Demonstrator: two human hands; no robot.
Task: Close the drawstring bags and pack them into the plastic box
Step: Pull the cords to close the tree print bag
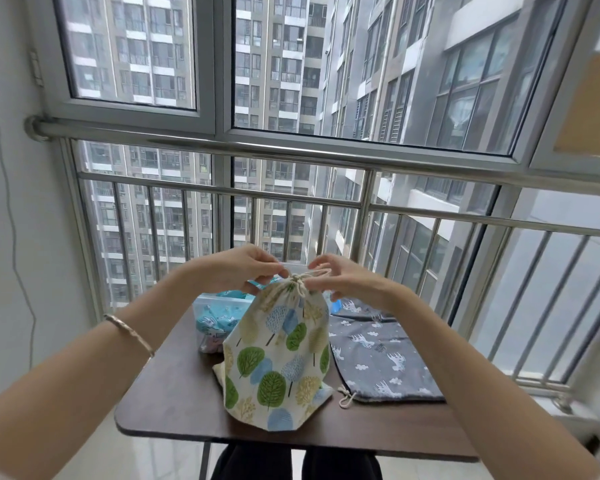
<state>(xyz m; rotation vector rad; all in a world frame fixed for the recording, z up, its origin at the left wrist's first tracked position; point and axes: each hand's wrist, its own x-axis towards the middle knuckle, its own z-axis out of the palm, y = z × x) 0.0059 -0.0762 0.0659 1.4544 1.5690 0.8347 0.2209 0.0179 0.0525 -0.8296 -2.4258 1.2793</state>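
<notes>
So, far left there's a white wall with a thin cable (13,237) running down it. Next comes the left forearm, thin bracelet (129,332) on the wrist, reaching in over the desk (174,393), a dark brown one with rounded corners. The left hand (238,268) is up at the neck of the tree bag (278,358), fingers curled in and pinching the cord (303,282) right where the cloth bunches. Just below that hand, at the back left of the desk, sits the clear box (205,303), and a teal bag (212,322) with white print lies inside it. There's something pinkish under it, can't tell what. The tree bag stands upright mid-desk, cream cloth with green, blue and yellow trees, mouth drawn tight into pleats, and from this angle its left side overlaps the box. The cord makes a small loop on top and a bit hangs down the front. The right hand (350,278) is on the other side of the neck, thumb and forefinger pinching the loop end of the cord, the other fingers fanned loosely. Below and right of that hand a grey bag (378,348) with white animals and clouds lies flat on the desk, right up against the tree bag, its own knotted cord poking out at the near corner. Behind it all there's a steel railing (291,150) and a window (361,64).
</notes>
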